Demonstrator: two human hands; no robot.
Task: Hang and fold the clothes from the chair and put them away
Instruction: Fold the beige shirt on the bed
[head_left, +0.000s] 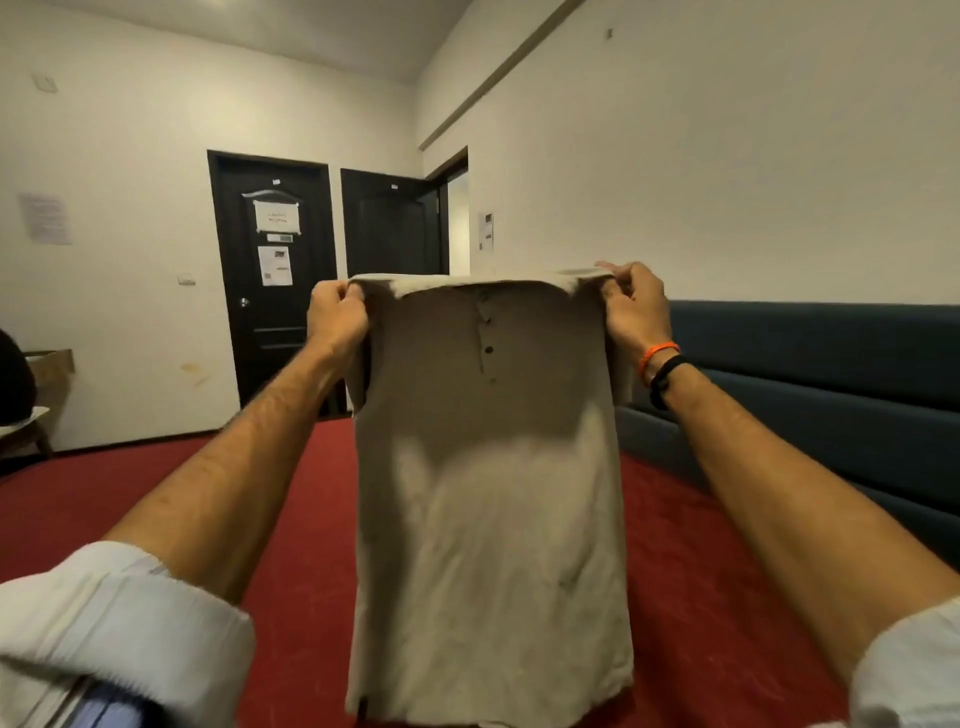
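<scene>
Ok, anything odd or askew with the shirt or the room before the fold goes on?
Nothing stands out. The beige shirt hangs straight between the left hand and the right hand, each gripping a shoulder, top edge level, no tear or stain visible. The only flaw is some yellowish marks on the wall beside the dark door.

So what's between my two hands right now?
In the head view, the beige shirt's top edge spans from left hand to right hand; nothing else.
</scene>
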